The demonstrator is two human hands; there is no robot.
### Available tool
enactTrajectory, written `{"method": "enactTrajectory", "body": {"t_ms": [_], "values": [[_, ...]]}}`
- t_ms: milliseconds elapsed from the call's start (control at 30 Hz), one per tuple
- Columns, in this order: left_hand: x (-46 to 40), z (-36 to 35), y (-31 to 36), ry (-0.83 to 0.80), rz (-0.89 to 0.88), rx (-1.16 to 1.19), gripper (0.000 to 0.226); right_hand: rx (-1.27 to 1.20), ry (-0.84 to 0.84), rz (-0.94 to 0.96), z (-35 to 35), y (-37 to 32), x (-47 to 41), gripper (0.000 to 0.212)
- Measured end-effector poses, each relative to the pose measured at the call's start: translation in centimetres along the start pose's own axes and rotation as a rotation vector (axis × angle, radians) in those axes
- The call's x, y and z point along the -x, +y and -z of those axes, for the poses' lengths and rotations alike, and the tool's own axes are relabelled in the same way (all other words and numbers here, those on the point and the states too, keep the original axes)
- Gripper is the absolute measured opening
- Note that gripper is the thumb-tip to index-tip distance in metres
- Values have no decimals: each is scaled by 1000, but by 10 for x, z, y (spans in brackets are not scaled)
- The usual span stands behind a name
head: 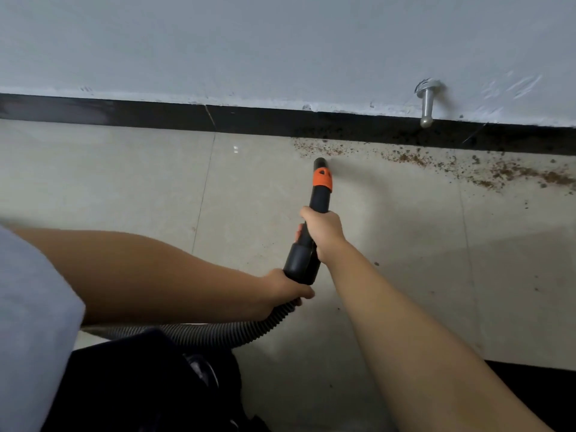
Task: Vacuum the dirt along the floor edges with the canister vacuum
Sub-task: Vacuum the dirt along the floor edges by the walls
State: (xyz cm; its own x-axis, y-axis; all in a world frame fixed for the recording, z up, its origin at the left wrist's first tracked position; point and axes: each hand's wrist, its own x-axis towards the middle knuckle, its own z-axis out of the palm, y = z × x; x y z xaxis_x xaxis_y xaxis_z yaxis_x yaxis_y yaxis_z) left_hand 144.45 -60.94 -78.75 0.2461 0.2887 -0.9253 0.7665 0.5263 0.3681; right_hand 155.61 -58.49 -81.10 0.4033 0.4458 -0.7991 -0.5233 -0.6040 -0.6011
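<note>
**Operator:** Because the nozzle (pixel 321 169) sits at the left end of the dirt (pixel 436 163), what failure modes apply in the head view?

**Technician:** Three, as judgement. First, the nozzle tip stands slightly off the black baseboard (pixel 156 115); a pass on that line likely leaves the grains lying tight against the baseboard. Second, the dirt runs rightward under the metal door stop (pixel 426 102) on the wall (pixel 280 42); a sweep held high may knock it. Third, the ribbed hose (pixel 218 333) bends sharply below the left hand; pulling it taut could jerk the tip off line and scatter the loose grains.

**Operator:** State of the hands?

**Technician:** The right hand (pixel 324 235) is clenched around the black wand, behind the orange collar (pixel 323 177). The left hand (pixel 286 288) grasps the hose just below the cuff.

**Operator:** Appearance of the dirt?

**Technician:** Brown, granular, loose. It forms a band on the pale tiled floor (pixel 405 260) along the baseboard, thin near the nozzle and denser toward the right edge. A few stray specks lie farther out. The canister body is not clearly identifiable.
</note>
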Motion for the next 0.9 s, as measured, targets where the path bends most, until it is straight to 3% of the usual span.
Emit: {"method": "enactTrajectory", "body": {"t_ms": [200, 567, 733, 900], "values": [[8, 27, -7, 43, 37, -2, 31, -32, -60, -37, -31, 1, 6, 13], [-17, -13, 43, -109, -105, -131, 26, -101, 149, -17, 43, -26, -14, 12], [-18, -11, 40, -76, -85, -60, 15, -67, 77, -21, 34, -31, -18, 11], [-13, 0, 12, -8, -23, 38, 27, 17, -72, -45, 1, -18, -10, 11]]}}
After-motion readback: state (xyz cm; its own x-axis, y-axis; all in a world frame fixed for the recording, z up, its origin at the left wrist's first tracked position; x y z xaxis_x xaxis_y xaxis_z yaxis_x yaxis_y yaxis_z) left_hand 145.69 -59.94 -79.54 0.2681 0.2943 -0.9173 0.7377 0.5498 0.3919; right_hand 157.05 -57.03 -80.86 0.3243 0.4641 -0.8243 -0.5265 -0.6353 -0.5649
